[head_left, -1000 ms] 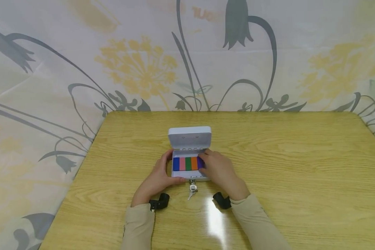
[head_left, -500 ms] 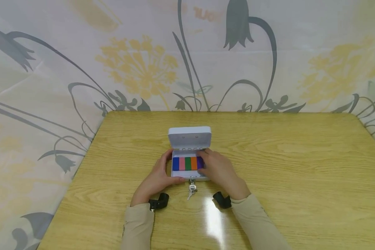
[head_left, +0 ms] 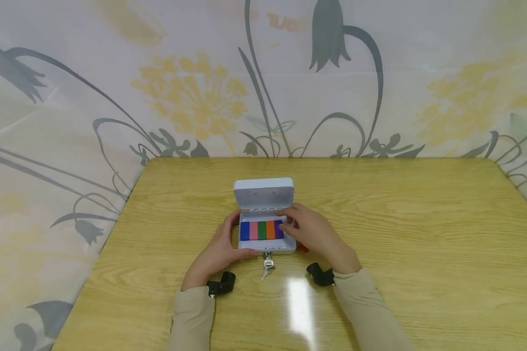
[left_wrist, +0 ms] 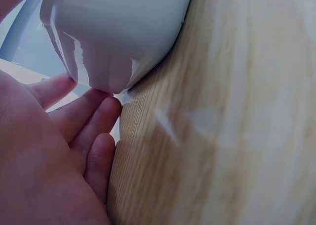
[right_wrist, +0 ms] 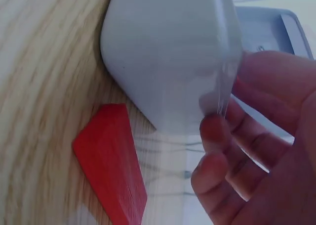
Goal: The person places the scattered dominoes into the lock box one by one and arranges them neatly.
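A white metal cash box stands with its lid up. Blue, pink, green, orange and purple blocks lie side by side in it. My left hand holds the box's left side, thumb at the front edge and fingers at the back corner. My right hand is over the right wall, thumb beside the purple block and fingertips above the box's inside. Beside the box's right wall a red block lies on the table, mostly hidden by my right hand in the head view.
Keys hang from the lock at the front of the box. The box stands on a wood-grain table, against a wall hung with floral cloth. Black wrist mounts sit on both wrists.
My right hand has loosened from the purple block and shifted slightly right, so the red block shows beside the box. The left hand keeps its hold on the box.
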Demonstrator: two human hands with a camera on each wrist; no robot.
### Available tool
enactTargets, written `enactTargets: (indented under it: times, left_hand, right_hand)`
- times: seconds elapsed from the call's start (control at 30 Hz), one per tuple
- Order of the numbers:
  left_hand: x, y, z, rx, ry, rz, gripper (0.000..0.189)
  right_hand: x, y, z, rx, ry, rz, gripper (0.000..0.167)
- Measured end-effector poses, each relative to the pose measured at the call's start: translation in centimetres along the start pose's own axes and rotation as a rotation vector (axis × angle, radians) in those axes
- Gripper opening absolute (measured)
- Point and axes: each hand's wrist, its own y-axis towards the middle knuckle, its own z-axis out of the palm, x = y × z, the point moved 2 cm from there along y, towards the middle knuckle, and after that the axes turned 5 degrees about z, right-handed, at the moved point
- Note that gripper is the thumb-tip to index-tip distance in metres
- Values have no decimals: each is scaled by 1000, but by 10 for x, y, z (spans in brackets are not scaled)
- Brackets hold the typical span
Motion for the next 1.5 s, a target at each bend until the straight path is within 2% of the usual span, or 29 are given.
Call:
enactTargets:
  times: [0.27,0.47,0.73,1.03,1.23,1.5]
  left_hand:
    - [7,-5,5,-5,2,-9,104]
    - [8,-5,5,-7,1,-4,105]
    - [9,-5,5,-7,5,-19,106]
    - [8,-5,0,-7,26,-30,107]
    - [7,-3,-3,-1,24,-25,107]
    - [5,2,0,-6,45,-6,107]
  right_hand:
    - [-12,-6,-2,10,36,72,16]
    - [-18,-7,-7,14,78,82,21]
    - [-28,-8,-14,0,41,96,23]
    - [-32,-8,-14,106,84,148,20]
    - [-34,-6,-13,159,41,173,21]
    - [-39,-10,-19,184,0,198,19]
